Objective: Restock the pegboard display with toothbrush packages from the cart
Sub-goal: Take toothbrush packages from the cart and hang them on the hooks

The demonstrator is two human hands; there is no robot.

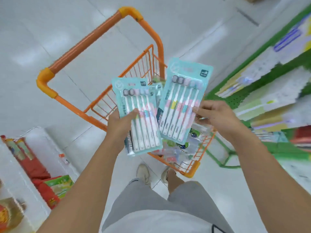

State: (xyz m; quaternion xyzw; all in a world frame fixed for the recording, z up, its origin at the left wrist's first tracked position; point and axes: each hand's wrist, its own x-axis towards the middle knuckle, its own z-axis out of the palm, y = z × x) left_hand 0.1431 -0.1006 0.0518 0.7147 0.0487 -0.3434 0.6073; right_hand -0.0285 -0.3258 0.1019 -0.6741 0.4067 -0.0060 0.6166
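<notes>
Left hand (120, 126) grips one teal plastic toothbrush package (140, 115), right hand (212, 113) pinches second teal package (182, 101); both lifted above orange wire cart (104, 91), probably for green pegboard display (235, 98) at right.

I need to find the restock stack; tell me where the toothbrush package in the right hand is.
In the head view, right of centre: the right hand pinches the toothbrush package by its right edge above the orange cart, beside the left hand's package.
</notes>
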